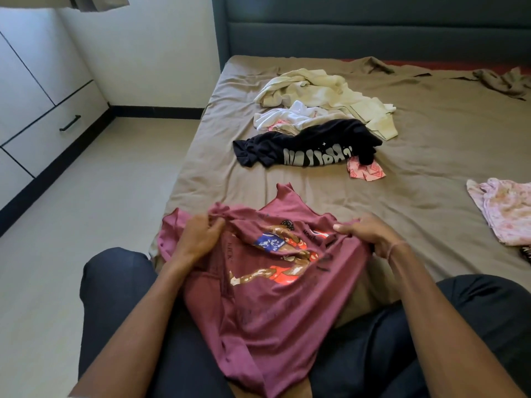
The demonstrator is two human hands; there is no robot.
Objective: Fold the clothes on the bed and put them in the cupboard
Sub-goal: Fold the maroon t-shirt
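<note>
At the near edge of the bed [431, 145] the maroon T-shirt [267, 305] lies rumpled over the person's lap and the sheet, with the left hand [198, 235] and right hand [370, 234] each pinching bunched cloth near its top with curled fingers. The fabric is slack and a sleeve sits by the near left corner, so a fold begun now may come out crooked or slip floorward. Mid-bed, the black shirt [307, 147], white garment [284, 116] and cream garment [324, 91] wait in a heap.
</note>
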